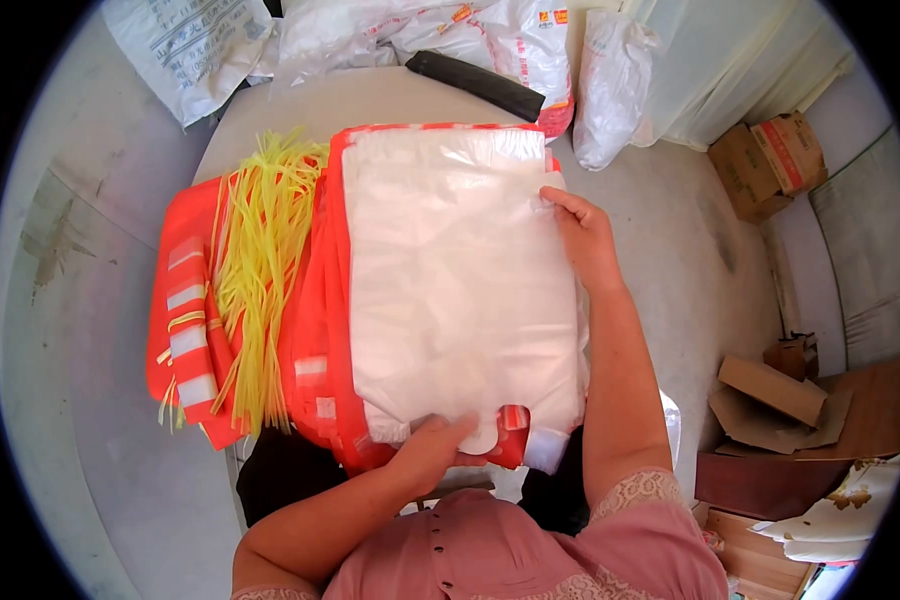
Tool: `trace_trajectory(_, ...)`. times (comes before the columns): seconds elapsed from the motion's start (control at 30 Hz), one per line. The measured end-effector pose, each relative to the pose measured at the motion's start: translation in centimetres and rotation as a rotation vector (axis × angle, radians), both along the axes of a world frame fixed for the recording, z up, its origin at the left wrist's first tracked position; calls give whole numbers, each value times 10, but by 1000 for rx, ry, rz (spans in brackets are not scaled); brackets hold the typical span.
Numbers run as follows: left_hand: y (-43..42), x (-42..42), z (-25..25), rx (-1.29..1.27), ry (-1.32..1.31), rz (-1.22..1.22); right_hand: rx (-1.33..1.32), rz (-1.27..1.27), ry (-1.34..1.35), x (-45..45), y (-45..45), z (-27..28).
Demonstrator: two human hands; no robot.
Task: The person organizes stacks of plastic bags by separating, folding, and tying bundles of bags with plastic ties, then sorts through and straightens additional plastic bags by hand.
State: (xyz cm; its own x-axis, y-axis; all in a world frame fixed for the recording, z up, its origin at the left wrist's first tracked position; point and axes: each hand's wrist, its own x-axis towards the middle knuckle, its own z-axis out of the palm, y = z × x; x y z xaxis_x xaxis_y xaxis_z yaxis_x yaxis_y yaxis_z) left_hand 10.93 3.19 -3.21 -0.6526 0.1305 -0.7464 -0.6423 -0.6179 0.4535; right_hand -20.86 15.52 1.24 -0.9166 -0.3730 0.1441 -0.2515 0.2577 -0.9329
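A stack of flat white plastic bags [450, 270] with cut-out handles lies in front of me, on top of red plastic bags [335, 300]. My left hand [432, 455] is at the near edge, closed on the handle end of the top white bag; its fingertips are partly hidden by the thin plastic. At the upper right edge of the stack, my right hand [585, 240] pinches the white plastic between thumb and finger. A bundle of yellow plastic strips [270, 260] lies left of the stack, beside a rolled red-and-white bundle [187, 330] tied with a yellow strip.
The pile rests on a pale table [340, 100]. A black roll [475, 85] lies at its far edge, near full white sacks [530, 50] and a white plastic bag [612, 85]. Cardboard boxes [770, 165] stand at the far right; opened cardboard [780, 405] lies nearer.
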Motion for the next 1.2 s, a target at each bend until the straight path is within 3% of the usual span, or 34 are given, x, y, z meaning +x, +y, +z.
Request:
trace_trajectory(0.17, 2, 1, -6, 32, -20, -3, 42, 33, 71, -11, 6, -19)
trace_trajectory(0.27, 1, 2, -12, 6, -37, -24, 280, 3, 574, -23, 14, -31)
trace_trajectory(0.37, 0, 5, -16, 16, 50, -44, 373, -246, 711, -8, 9, -14)
trace_trajectory(0.47, 1, 4, -10, 17, 4, -10, 373, 48, 491, 17, 10, 28)
trace_trajectory(0.57, 0, 4, -10, 31, 29, -31, 302, 691, 28, 51, 1, 62)
trace_trajectory(0.67, 0, 4, -7, 32, 27, -31, 162, 761, -42, 51, 1, 33)
trace_trajectory(0.77, 0, 4, -6, 9, 10, -30, 16, 181, 237, 31, -5, 7)
trace_trajectory(0.87, -2, 5, -12, 52, 132, -39, -86, 598, -94, 33, 2, 34)
trace_trajectory(0.97, -3, 2, -2, 50, 137, -64, 184, 1039, -531, 50, -12, 45)
trace_trajectory(1.07, 2, 2, 3, -7, 69, 5, -60, 566, -344, 52, -28, 2)
trace_trajectory(1.1, 2, 4, -3, 10, 84, -3, -59, 428, -109, 51, -31, 4)
trace_trajectory(1.2, 3, 6, -18, 13, 106, -32, 34, 650, -134, 52, -27, 31)
